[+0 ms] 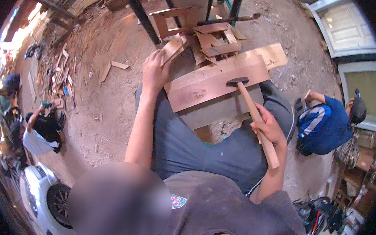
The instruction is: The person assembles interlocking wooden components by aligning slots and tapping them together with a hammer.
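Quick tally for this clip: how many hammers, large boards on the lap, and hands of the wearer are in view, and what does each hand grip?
Hammers: 1, the hammer, gripped by the right hand.
Large boards: 1, the broad board lying across the lap.
Small wood pieces in hand: 1, the wood piece, gripped by the left hand.
Wearer's hands: 2.
Total: 5.

Left arm bare, stretched forward and up from lower middle. Left hand (154,72) far out in front, back of hand facing up, fingers (163,58) curled over edge, closed in grip. Right arm bent at elbow, tucked near body, forearm pointing up. Right hand (269,129) lower and closer in, fingers wrapped tight in fist-like hold, thumb seems to lie on top, hard to tell. Hands well apart, both knees spread below.
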Available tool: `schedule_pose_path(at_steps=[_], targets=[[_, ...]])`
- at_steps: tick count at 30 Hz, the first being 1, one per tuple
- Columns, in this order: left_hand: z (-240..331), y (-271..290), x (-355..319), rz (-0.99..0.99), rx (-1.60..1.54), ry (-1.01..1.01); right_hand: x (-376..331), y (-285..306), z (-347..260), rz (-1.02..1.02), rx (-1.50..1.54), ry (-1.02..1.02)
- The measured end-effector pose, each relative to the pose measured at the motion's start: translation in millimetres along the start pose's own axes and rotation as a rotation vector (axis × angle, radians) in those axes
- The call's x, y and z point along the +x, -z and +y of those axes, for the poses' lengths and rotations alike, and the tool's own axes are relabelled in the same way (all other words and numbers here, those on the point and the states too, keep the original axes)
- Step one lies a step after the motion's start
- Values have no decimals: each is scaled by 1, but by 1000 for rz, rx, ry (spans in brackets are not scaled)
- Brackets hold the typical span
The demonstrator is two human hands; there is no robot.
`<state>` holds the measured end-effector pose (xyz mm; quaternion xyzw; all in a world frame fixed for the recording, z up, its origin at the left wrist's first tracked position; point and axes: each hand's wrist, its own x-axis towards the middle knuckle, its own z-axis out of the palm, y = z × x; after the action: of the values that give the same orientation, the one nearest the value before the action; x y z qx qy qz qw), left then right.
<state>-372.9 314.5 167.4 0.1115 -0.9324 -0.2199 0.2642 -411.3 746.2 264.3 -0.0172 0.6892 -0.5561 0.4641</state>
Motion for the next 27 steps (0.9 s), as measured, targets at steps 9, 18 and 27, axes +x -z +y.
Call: schedule_pose_path(at_steps=[9, 18, 27], targets=[[75, 47, -30, -409, -1171, 939, -3, 6, 7, 15, -47, 67], [76, 22, -45, -592, -913, 874, 4, 4, 11, 7, -72, 82], [63, -3, -76, -268, 35, -18, 7, 5, 18, -2, -64, 96]])
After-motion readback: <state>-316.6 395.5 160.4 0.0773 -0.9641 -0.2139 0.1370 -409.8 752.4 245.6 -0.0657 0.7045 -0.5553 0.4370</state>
